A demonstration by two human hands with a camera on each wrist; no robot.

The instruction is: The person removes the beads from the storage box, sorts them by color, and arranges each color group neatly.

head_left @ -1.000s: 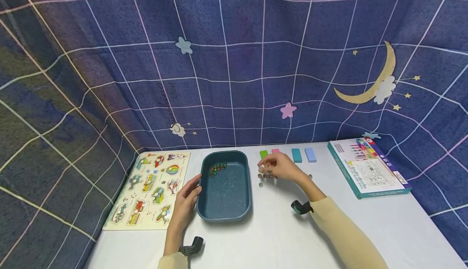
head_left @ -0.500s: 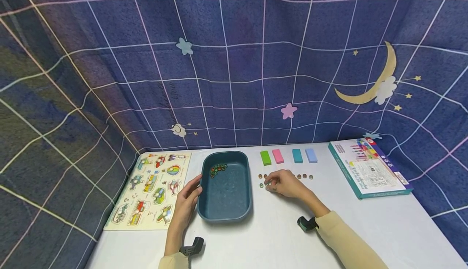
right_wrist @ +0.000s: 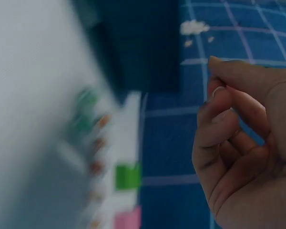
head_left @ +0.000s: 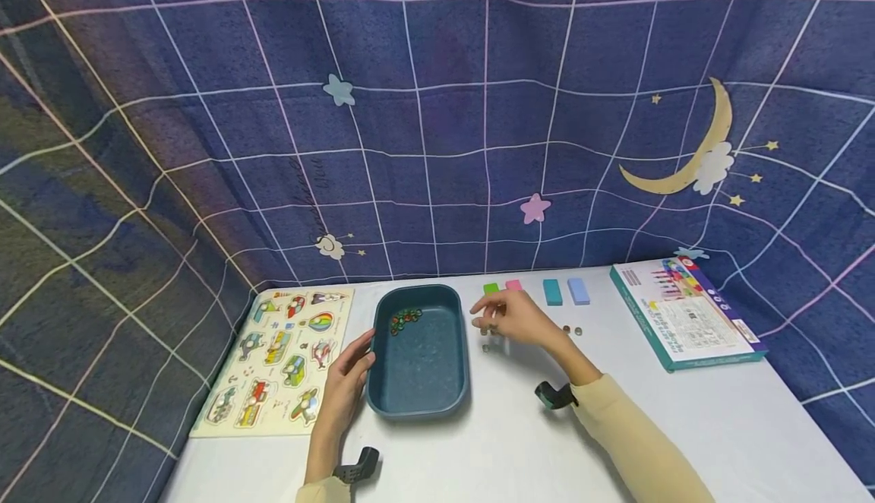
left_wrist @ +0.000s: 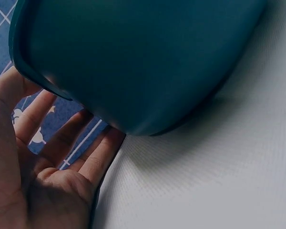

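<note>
Counter (head_left: 683, 427): white, carries all items.
Puzzle board (head_left: 280, 359): flat at far left.
Box (head_left: 683, 313): at far right.
Tray (head_left: 418, 397): teal, a cluster of beads (head_left: 403, 319) in its far corner. Left hand (head_left: 345, 381), fingers straight, rests against the near-left wall; a push could slide it.
Right hand (head_left: 516, 317): lifted beside the tray, fingers curled; whether the grip pinches a bead cannot be told. A loose pinch could drop one.
Row of beads (head_left: 570, 330): small, round, liable to roll if brushed.

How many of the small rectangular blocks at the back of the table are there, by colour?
Green block: 1
Pink block: 1
Teal block: 1
Light blue block: 1
Total: 4. The right hand partly hides the green and pink ones.
</note>
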